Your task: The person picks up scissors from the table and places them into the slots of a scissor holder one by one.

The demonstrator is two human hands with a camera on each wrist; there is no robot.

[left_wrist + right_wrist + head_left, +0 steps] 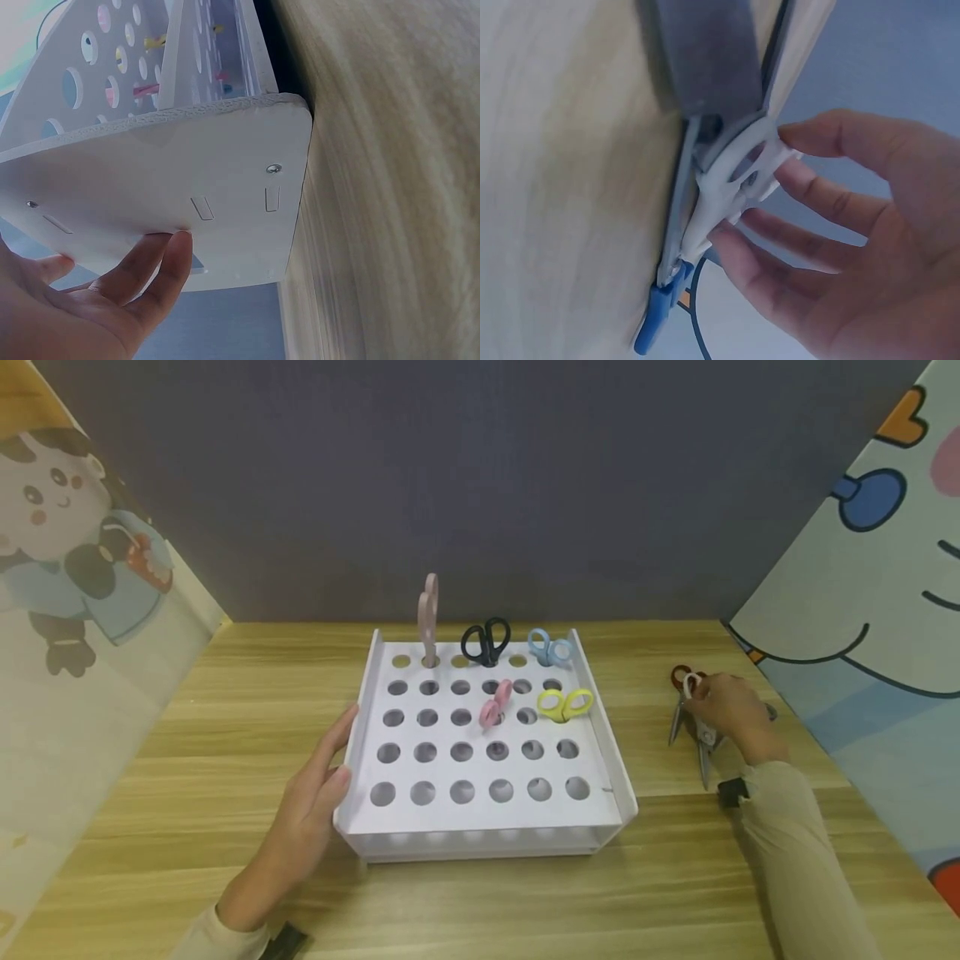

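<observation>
White plastic forms the rack (pixel 480 802), a tray with 5 rows of 6 round holes standing on the wooden table (pixel 225 710). 5 pairs of scissors stand in it, handles up: a tall beige pair (pixel 428 614) in the back row, a black pair (pixel 486 642) and a light blue pair (pixel 551 647) further right in that row, then a pink pair (pixel 495 702) and a yellow pair (pixel 564 703) nearer the middle. The other holes hold nothing.

The left hand (pixel 315 814) rests flat against the rack's left side wall, fingers straight and relaxed, gripping nothing; the wrist view shows the fingertips (pixel 176 251) touching the white panel.

To the right of the rack, well apart from it, several loose scissors lie on the table. The right hand (pixel 723 706) is on them, its fingers curled around the white-handled pair (pixel 739 176), thumb and fingertips pinching the handle loops. A red-handled pair (pixel 679 677) lies just beside it.
</observation>
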